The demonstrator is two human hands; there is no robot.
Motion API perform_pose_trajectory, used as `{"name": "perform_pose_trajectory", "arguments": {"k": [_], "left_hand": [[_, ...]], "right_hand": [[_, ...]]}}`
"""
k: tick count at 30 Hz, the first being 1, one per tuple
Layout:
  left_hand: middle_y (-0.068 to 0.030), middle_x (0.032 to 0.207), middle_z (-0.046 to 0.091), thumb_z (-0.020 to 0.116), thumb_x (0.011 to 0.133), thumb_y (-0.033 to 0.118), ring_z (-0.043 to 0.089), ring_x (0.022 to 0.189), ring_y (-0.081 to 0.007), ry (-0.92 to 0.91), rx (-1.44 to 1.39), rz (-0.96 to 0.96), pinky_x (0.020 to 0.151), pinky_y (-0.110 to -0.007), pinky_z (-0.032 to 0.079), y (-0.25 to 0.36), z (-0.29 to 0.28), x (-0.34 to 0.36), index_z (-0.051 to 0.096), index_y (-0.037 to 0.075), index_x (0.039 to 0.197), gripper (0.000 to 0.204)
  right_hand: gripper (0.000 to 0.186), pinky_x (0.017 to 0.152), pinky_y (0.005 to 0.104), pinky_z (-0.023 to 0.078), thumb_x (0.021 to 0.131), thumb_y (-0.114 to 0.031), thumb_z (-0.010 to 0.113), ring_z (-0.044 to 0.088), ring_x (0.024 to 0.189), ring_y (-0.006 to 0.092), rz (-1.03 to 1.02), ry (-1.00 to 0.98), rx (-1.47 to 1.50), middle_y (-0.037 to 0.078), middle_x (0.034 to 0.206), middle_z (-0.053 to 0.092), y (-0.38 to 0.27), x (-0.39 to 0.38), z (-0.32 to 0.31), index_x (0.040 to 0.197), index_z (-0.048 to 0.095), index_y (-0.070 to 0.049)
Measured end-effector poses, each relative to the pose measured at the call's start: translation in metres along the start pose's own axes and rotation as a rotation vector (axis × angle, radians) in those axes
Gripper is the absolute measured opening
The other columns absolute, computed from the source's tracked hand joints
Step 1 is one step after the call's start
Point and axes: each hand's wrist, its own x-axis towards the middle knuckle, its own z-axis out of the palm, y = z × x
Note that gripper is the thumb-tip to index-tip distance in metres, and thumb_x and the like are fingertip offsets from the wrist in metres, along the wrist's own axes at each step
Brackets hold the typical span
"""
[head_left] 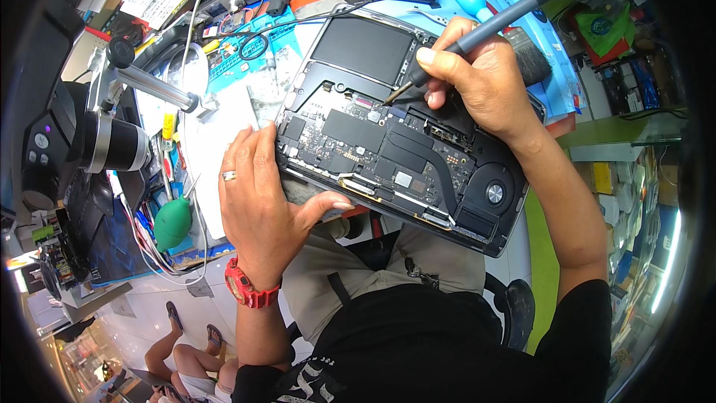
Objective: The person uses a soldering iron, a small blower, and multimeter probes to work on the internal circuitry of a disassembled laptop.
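Laptop [406, 142], its circuit board [377, 158] bared, lay askew, its near side jutting over the lap [309, 265]. The right hand [486, 78] gripped a soldering iron [509, 16], tip at the laptop's upper-middle; contact could not be told. The left hand [257, 183], unclenched, thumb spread, bordered the laptop's left corner. The step looked like spot work on the board; the next move seemingly called for a steady tip.

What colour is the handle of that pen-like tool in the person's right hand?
The handle is dark bluish grey, seen best in the head view.
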Motion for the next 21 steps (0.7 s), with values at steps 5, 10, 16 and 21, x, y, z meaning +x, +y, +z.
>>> {"name": "perform_pose_trajectory", "arguments": {"k": [5, 10, 16, 21], "left_hand": [[-0.0237, 0.141, 0.063, 0.073, 0.072, 0.085, 0.055, 0.137, -0.0453, 0.006, 0.006, 0.007, 0.111, -0.054, 0.045, -0.0007, 0.0004, -0.0005, 0.056, -0.007, 0.148, 0.121], [-0.024, 0.133, 0.065, 0.078, 0.073, 0.078, 0.057, 0.133, -0.0462, 0.023, 0.0, 0.023, 0.112, -0.055, 0.046, 0.0032, -0.0027, 0.0026, 0.058, -0.009, 0.143, 0.114], [-0.0237, 0.133, 0.065, 0.078, 0.073, 0.079, 0.057, 0.133, -0.0458, 0.019, 0.002, 0.018, 0.112, -0.055, 0.047, 0.0033, -0.0028, 0.0026, 0.058, -0.008, 0.144, 0.114], [-0.0238, 0.134, 0.065, 0.078, 0.073, 0.079, 0.057, 0.133, -0.0456, 0.02, 0.002, 0.021, 0.112, -0.055, 0.047, 0.0033, -0.003, 0.0024, 0.058, -0.008, 0.144, 0.114]], "right_hand": [[0.022, 0.057, 0.0228, 0.058, 0.101, -0.018, 0.077, 0.068, 0.062, 0.0086, 0.005, 0.0, 0.011, 0.007, 0.077, 0.069, 0.0002, -0.0005, -0.0002, 0.093, 0.065, 0.0], [0.022, 0.057, 0.0228, 0.059, 0.101, -0.018, 0.077, 0.068, 0.064, 0.0085, 0.014, -0.008, 0.012, 0.007, 0.078, 0.069, -0.0007, 0.0001, 0.0, 0.093, 0.065, -0.001], [0.022, 0.058, 0.0232, 0.059, 0.102, -0.017, 0.077, 0.068, 0.065, 0.0086, 0.018, -0.013, 0.012, 0.006, 0.078, 0.068, -0.0016, 0.0003, 0.0, 0.094, 0.065, -0.001], [0.022, 0.058, 0.0235, 0.059, 0.102, -0.017, 0.076, 0.067, 0.064, 0.0089, 0.008, -0.016, 0.023, 0.006, 0.078, 0.068, -0.0009, 0.0005, 0.0002, 0.094, 0.065, -0.001]]}}
